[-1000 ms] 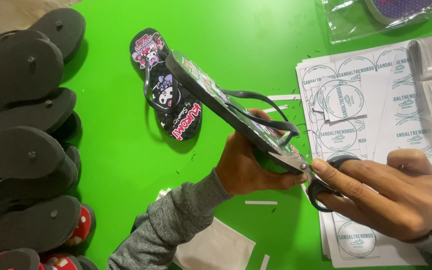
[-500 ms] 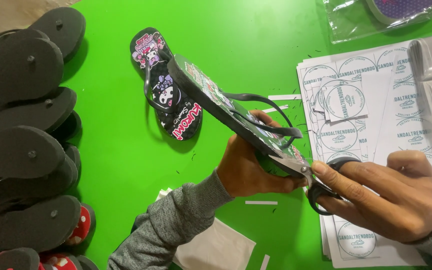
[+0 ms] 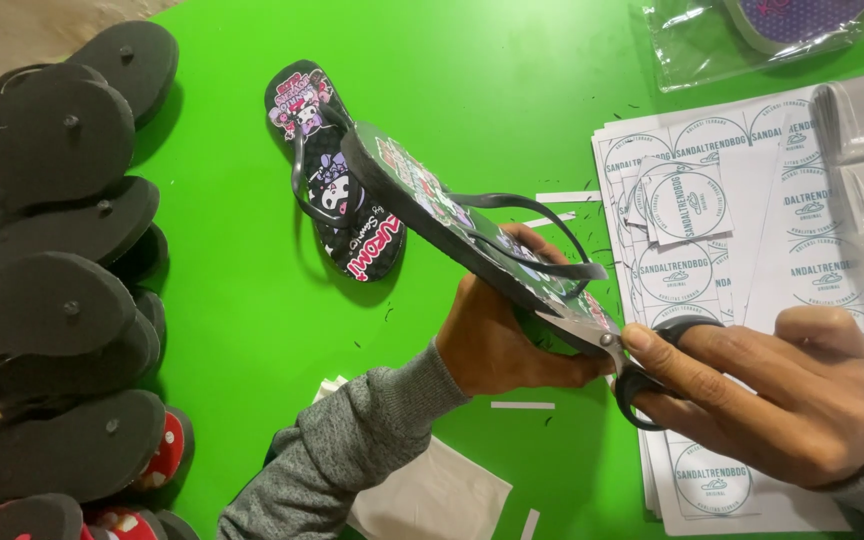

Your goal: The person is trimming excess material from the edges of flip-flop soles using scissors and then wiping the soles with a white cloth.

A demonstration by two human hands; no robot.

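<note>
Sandal (image 3: 452, 225) in left hand (image 3: 497, 340), unmoved; scissors (image 3: 642, 365) same, right hand (image 3: 772, 400).

My right hand (image 3: 782, 400) hides most of the scissors (image 3: 642, 375); the stacked black sandals (image 3: 42, 300) and bagged purple sandal (image 3: 792, 20) run off the frame edges

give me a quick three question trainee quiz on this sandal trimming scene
1. True or false: the left hand holds the black printed rubber sandal off the green table.
2. What does the right hand grip?
A. black-handled scissors
B. a glue bottle
C. a marker
3. Where is the pile of black upturned sandals: on the person's left or right?

Key: 1 true; 2 A; 3 left
</note>
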